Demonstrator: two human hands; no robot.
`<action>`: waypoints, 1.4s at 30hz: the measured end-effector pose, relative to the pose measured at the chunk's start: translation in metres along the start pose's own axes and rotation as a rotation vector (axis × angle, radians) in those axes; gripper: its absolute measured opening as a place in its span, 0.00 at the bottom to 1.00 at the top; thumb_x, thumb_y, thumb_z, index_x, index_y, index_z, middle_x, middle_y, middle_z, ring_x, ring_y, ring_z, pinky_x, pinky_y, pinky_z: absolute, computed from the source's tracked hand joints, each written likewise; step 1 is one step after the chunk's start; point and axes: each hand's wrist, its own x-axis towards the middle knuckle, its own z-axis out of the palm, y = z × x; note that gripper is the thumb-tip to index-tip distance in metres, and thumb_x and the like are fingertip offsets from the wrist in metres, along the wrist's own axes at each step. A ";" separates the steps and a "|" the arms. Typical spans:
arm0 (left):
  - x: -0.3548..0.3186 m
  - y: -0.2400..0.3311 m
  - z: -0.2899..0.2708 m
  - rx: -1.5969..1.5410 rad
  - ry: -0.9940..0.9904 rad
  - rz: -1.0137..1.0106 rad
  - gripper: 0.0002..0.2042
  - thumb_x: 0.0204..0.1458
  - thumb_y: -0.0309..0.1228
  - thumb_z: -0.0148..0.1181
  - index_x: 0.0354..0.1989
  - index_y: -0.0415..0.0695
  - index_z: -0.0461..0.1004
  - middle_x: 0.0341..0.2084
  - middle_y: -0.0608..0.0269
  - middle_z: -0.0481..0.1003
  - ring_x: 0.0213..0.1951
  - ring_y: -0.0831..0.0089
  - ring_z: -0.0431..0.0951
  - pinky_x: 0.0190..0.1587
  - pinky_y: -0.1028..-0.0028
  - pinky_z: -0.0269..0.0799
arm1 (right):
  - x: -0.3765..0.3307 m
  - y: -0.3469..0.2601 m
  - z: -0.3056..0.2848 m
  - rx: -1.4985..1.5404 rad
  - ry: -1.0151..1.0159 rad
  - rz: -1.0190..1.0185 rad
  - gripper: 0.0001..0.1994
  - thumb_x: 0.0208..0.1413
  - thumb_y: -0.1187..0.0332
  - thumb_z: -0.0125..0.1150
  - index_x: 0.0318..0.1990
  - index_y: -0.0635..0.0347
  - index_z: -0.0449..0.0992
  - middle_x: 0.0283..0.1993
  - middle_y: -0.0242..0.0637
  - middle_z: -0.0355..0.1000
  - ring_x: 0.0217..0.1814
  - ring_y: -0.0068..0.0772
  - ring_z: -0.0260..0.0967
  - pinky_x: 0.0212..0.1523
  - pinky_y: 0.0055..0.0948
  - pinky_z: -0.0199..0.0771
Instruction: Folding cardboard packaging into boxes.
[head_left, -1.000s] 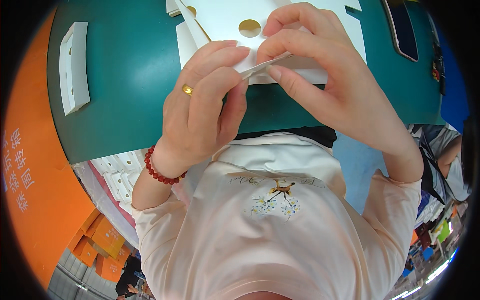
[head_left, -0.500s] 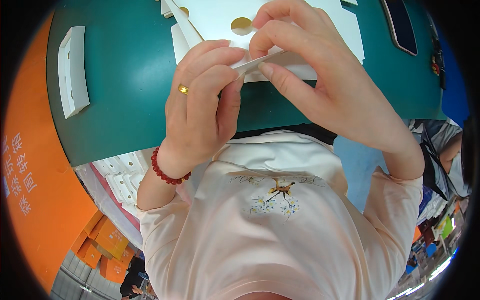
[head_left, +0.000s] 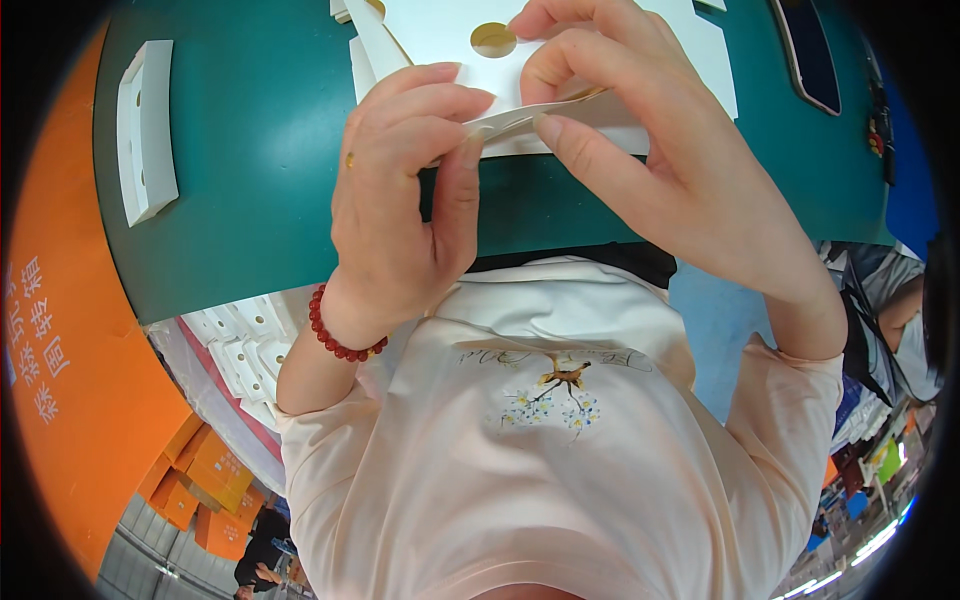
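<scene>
A white cardboard blank with a round cut-out lies on the green table in front of me. Its near flap is bent up between my two hands. My left hand pinches the flap's left part between thumb and fingers. On the right part, my right hand holds the same flap, thumb beneath and bent index finger above. More white card lies under the blank. The far side of the blank is cut off by the picture's top edge.
A folded white card tray stands at the table's left. A phone lies at the far right. Below the table on my left, several white card pieces fill a lined container beside a large orange box. A person is behind.
The near flap shows more of its bent face between my thumbs. My left fingers have turned slightly, and my right hand has shifted a little to the right along the flap.
</scene>
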 end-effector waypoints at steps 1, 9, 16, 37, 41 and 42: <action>0.001 0.000 0.000 0.005 0.000 0.029 0.12 0.52 0.12 0.61 0.42 0.38 0.69 0.42 0.51 0.78 0.47 0.47 0.79 0.51 0.58 0.75 | 0.001 0.001 0.001 0.017 0.007 -0.013 0.06 0.59 0.73 0.60 0.42 0.59 0.72 0.61 0.52 0.60 0.64 0.50 0.54 0.65 0.43 0.55; 0.006 0.007 -0.003 0.081 -0.014 0.016 0.10 0.51 0.14 0.64 0.39 0.39 0.72 0.39 0.55 0.81 0.46 0.50 0.81 0.49 0.63 0.77 | -0.004 0.005 0.002 -0.008 -0.001 -0.016 0.06 0.59 0.75 0.62 0.42 0.59 0.74 0.61 0.51 0.61 0.65 0.50 0.55 0.65 0.41 0.56; 0.008 0.012 -0.006 0.048 0.009 -0.104 0.09 0.50 0.15 0.68 0.35 0.40 0.75 0.37 0.60 0.83 0.45 0.54 0.82 0.47 0.66 0.77 | -0.005 0.009 0.004 -0.062 0.023 -0.068 0.05 0.60 0.75 0.62 0.42 0.59 0.75 0.61 0.51 0.63 0.64 0.49 0.56 0.63 0.40 0.58; 0.011 0.016 -0.016 0.165 -0.063 -0.020 0.13 0.45 0.15 0.71 0.41 0.34 0.80 0.43 0.52 0.82 0.50 0.50 0.81 0.49 0.64 0.81 | 0.013 -0.024 -0.004 -0.186 -0.041 0.196 0.11 0.56 0.74 0.65 0.47 0.60 0.78 0.61 0.47 0.69 0.63 0.47 0.64 0.60 0.36 0.66; 0.008 0.013 -0.021 0.237 -0.096 0.044 0.15 0.45 0.15 0.70 0.44 0.34 0.81 0.45 0.51 0.82 0.50 0.48 0.81 0.48 0.64 0.82 | 0.013 -0.038 -0.026 -0.091 -0.175 0.559 0.16 0.52 0.79 0.65 0.50 0.60 0.79 0.63 0.42 0.72 0.63 0.48 0.70 0.61 0.35 0.71; 0.008 0.012 -0.021 0.272 -0.110 0.090 0.15 0.47 0.16 0.69 0.45 0.35 0.81 0.46 0.50 0.82 0.51 0.48 0.81 0.49 0.64 0.81 | 0.009 -0.035 -0.029 -0.087 -0.181 0.553 0.16 0.52 0.79 0.65 0.50 0.60 0.79 0.63 0.42 0.72 0.63 0.48 0.70 0.61 0.35 0.71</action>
